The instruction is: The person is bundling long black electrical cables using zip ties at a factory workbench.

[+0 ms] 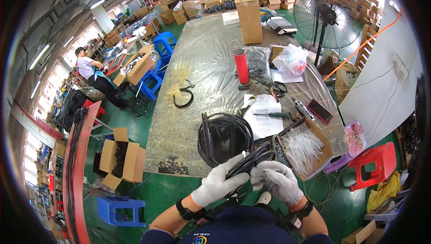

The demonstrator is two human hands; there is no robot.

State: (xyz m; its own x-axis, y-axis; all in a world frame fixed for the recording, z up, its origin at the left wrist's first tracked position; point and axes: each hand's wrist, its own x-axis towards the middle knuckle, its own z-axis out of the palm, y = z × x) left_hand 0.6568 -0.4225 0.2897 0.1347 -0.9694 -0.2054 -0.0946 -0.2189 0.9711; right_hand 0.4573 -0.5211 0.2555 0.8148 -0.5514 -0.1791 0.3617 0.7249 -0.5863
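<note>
My left hand (pixel 217 185), in a white knitted glove, is closed round a bundle of black cable (pixel 248 163) held over the near edge of the table. The gloved right hand (pixel 279 183) is beside the bundle with its fingers curled together; what is between them, if anything, is too small to make out. Just beyond the hands a larger coil of black cable (pixel 203 150) lies on the table. To the right of the hands, white cable ties (pixel 301 147) fill an open cardboard tray (pixel 324 135).
The table (pixel 168 123) bears a red flask (pixel 241 67), a screwdriver (pixel 274 115), a phone (pixel 320 111), pliers (pixel 280 89), a short curved black cable (pixel 182 102) and a tall carton (pixel 249 19). Stools (pixel 121 210) and a pedestal fan (pixel 327 15) stand around. A person (pixel 96 76) stands far left.
</note>
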